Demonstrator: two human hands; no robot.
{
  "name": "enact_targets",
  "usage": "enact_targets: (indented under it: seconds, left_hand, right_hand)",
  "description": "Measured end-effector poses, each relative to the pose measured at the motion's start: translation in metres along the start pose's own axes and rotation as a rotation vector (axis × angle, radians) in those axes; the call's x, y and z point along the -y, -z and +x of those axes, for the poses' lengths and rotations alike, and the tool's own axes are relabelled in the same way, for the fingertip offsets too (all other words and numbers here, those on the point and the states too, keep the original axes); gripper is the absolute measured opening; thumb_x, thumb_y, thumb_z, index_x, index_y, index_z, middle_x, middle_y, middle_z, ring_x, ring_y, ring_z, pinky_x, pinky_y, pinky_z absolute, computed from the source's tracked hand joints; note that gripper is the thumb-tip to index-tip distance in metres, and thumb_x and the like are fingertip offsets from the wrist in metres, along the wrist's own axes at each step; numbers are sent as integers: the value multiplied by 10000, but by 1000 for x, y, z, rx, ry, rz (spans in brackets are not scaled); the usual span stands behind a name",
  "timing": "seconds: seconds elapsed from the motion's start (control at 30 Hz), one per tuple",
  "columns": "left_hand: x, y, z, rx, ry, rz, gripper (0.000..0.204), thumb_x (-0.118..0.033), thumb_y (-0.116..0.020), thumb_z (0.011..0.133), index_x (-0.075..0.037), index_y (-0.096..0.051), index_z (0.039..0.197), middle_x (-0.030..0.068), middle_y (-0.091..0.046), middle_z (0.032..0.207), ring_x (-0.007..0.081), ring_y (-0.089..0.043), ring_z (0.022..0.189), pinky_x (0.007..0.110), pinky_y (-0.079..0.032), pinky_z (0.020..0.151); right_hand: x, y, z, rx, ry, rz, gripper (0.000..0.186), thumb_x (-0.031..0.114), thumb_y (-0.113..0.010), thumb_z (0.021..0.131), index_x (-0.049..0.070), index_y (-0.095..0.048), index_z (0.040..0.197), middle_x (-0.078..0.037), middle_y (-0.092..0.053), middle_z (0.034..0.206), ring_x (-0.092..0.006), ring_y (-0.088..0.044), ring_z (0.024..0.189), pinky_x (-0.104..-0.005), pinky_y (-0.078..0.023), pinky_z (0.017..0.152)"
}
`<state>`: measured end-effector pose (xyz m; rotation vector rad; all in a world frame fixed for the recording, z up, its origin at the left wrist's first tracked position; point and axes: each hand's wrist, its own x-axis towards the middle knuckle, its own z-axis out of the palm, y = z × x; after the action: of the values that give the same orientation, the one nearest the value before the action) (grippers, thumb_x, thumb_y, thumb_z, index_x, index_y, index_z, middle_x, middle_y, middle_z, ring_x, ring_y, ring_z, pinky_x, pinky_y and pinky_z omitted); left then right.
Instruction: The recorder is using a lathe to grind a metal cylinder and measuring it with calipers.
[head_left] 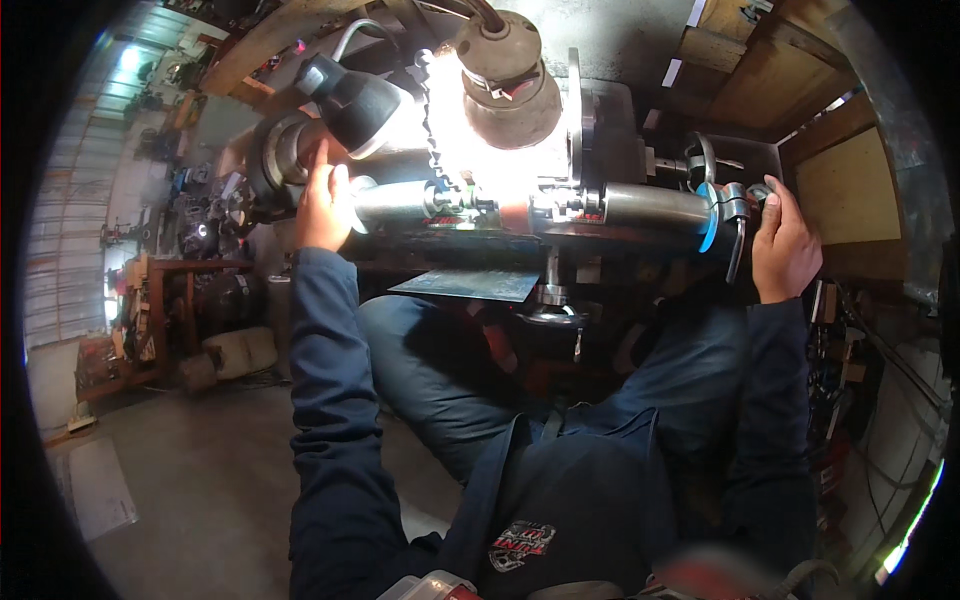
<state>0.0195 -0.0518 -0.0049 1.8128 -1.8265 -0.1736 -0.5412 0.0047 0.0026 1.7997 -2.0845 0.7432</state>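
Observation:
A bench machine carries a row of shiny metal cylinders across the front of my lap. My left hand (326, 205) is at the row's left end, next to the left cylinder (392, 206), with its index finger and thumb stretched upward; the other fingers are hidden. At the other end, beside the right cylinder (655, 206), sit a blue ring (711, 222) and a metal clamp (736, 207) with a handle hanging down. My right hand (785, 240) curls its fingers around a small metal end piece (760, 192) just beyond the clamp. A short reddish-brown part (515, 212) lies between the cylinders.
A black lamp (355, 105) and a beige motor housing (508, 85) stand behind the cylinders under bright glare. Below them a flat metal plate (470, 284) juts toward my knees, beside a handwheel (552, 315). Cluttered shelves (190, 210) are on the left, wooden panels (845, 190) on the right.

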Motion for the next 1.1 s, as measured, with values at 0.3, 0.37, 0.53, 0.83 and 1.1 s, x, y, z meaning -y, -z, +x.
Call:
enact_targets:
  seconds: [0.3,0.37,0.53,0.83,1.1]
  left_hand:
    - [-7,6,-2,-60,109,-57,386,-270,-531,985,-42,-547,1295,179,-657,1108,282,-659,950,367,-504,840]
    - [-21,3,-14,-430,148,71,356,-258,-594,948,5,-601,1187,166,-682,1064,280,-666,938,365,-511,822]
    - [-157,-57,-166,-462,-398,-529,254,-225,-590,924,-67,-612,726,53,-498,556,221,-501,487,331,-418,487]
    - [-186,-142,-171,588,188,-177,802,-380,-891,600,37,-574,1206,219,-652,1099,339,-632,1022,384,-488,910]
    - [-153,-142,-174,877,487,-925,791,-261,-839,684,23,-489,1334,142,-580,1278,267,-554,1168,369,-402,1029]
  right_hand:
    - [5,1,-4,-75,55,49,256,229,-507,947,214,-692,1123,-94,-716,874,-298,-661,731,-406,-488,685]
    - [8,6,7,55,-47,56,248,278,-514,934,197,-709,1064,-130,-706,888,-337,-666,808,-444,-518,729]
    - [8,7,21,208,-82,-10,279,299,-492,935,164,-717,1030,-143,-703,900,-349,-667,855,-445,-522,772]
    - [6,6,17,146,-78,1,259,280,-519,933,142,-721,1018,-127,-711,849,-330,-677,799,-420,-524,755]
    - [1,-1,-4,-129,55,40,218,235,-544,935,188,-705,1075,-57,-714,765,-256,-666,668,-367,-491,685]
